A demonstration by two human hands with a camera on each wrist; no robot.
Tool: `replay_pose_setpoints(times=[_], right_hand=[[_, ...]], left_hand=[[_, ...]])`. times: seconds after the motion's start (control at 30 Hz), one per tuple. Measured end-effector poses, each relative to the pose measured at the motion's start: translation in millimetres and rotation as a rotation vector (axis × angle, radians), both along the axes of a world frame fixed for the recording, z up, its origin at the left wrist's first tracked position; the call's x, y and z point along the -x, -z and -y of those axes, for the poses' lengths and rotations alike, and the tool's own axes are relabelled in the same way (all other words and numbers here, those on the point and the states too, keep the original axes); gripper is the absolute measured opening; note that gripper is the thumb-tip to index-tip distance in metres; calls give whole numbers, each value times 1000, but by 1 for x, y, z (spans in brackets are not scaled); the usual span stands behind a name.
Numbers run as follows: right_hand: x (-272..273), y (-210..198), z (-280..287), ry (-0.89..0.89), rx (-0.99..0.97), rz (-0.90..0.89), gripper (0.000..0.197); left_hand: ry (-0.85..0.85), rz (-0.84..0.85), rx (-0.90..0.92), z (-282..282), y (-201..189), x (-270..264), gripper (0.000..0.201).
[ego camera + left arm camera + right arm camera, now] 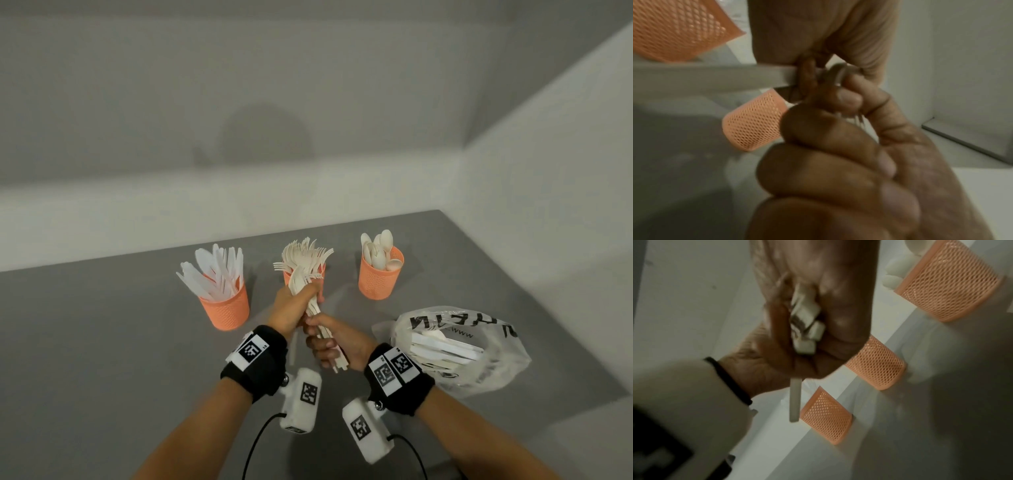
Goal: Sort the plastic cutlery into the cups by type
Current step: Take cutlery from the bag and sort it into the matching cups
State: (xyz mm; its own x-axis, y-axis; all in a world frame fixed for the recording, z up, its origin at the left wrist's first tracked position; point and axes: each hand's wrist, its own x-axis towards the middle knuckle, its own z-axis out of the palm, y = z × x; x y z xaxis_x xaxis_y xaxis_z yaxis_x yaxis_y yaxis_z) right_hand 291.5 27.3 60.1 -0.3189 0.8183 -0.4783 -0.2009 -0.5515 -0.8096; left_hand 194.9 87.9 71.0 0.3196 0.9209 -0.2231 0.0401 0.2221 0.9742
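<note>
Three orange mesh cups stand in a row on the grey table. The left cup holds white knives and the right cup holds spoons. The middle cup is mostly hidden behind my hands. Both hands hold one thick bundle of white forks, tines up, in front of that cup. My left hand grips the bundle's middle. Below it, my right hand grips the handle ends, and one handle sticks out farther. My curled left fingers fill the left wrist view.
A crumpled clear plastic bag with black print lies to the right of my right hand, with more white cutlery inside. White walls close the table off at the back and right. Cables hang from both wrist cameras near the front edge.
</note>
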Motion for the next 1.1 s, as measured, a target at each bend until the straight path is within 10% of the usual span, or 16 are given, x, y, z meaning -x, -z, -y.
replay_pose_setpoints(times=[0.17, 0.37, 0.77, 1.1], right_hand=[[10, 0, 2, 195, -218, 384, 9], [1, 0, 2, 240, -160, 60, 24], [-2, -1, 3, 237, -156, -39, 33], [5, -2, 5, 262, -285, 276, 31]], left_hand=[[-144, -118, -195, -3, 0, -7, 17], [93, 76, 27, -6, -1, 12, 44], [103, 316, 150, -5, 5, 17, 33], [-147, 260, 185, -12, 16, 13, 23]])
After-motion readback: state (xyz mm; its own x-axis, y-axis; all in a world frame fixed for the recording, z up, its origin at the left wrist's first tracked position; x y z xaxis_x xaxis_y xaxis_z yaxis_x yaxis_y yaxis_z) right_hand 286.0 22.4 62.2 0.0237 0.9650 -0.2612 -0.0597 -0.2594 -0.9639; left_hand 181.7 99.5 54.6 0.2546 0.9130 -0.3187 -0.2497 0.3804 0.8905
